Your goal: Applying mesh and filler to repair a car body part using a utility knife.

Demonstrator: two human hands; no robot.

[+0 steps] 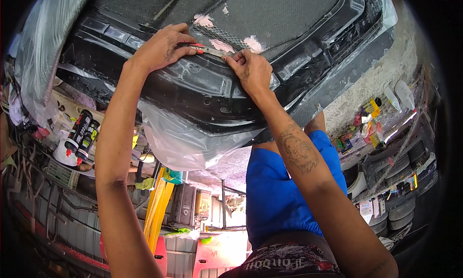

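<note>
Between my two hands is a narrow metal blade with a red handle (198,48); its exact kind is unclear. My left hand (166,46) pinches the red end, thumb and fingers closed around it. The fingers of my right hand (251,72) are closed at the blade's other end, near its tip. Just beyond them, a piece of metal mesh (222,36) lies on the black vehicle panel (193,85). Pink filler patches (203,20) sit along the mesh edges. Part of the blade is hidden behind my fingers.
Clear plastic sheeting (181,138) hangs below the panel's near edge, and more plastic wrap (50,46) drapes at the left. Black bottles (79,133) stand on a cluttered shelf at left. Containers (372,108) and dark curved parts (400,213) crowd the right.
</note>
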